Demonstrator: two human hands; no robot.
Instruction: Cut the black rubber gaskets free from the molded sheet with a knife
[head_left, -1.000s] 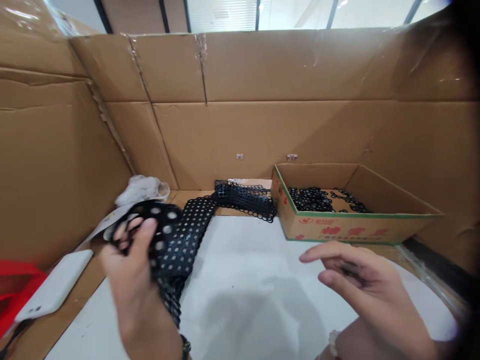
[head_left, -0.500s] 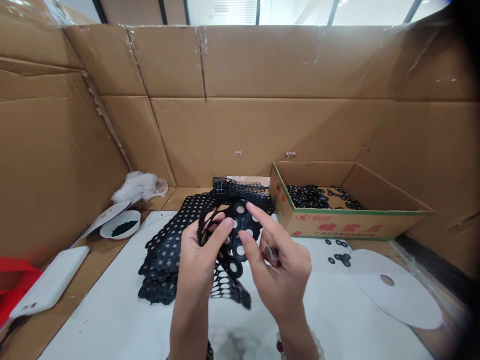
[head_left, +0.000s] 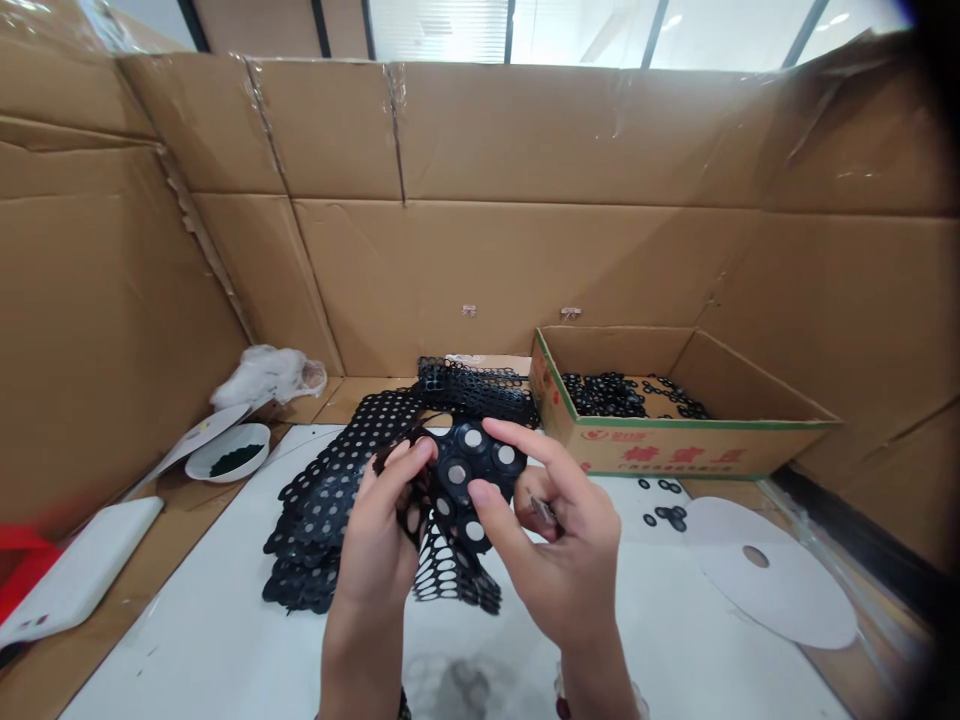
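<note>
Above the white tabletop, my left hand (head_left: 379,545) is closed on a black perforated sheet (head_left: 478,475) with round holes and raised rings. A narrow lattice strip (head_left: 442,570) hangs below it, between my hands. At the sheet's right edge, the thumb and index finger of my right hand (head_left: 562,545) grip it. The curled fingers of that hand also hold a small shiny piece (head_left: 544,508), whose kind I cannot make out. Behind my left hand lies a pile of black perforated sheets (head_left: 319,500). Farther back is black netting-like lattice (head_left: 480,390).
A cardboard box (head_left: 705,450) holding many small black rings stands at the back right. Several loose rings (head_left: 666,515) lie before it, beside a white disc (head_left: 780,585). On the left are a white bowl (head_left: 259,450) with dark contents, a plastic bag (head_left: 270,375) and a white device (head_left: 90,575).
The sheet has turned flatter towards me, showing more of its rings. My right thumb and index finger now meet its edge. The whole view has shifted slightly.
</note>
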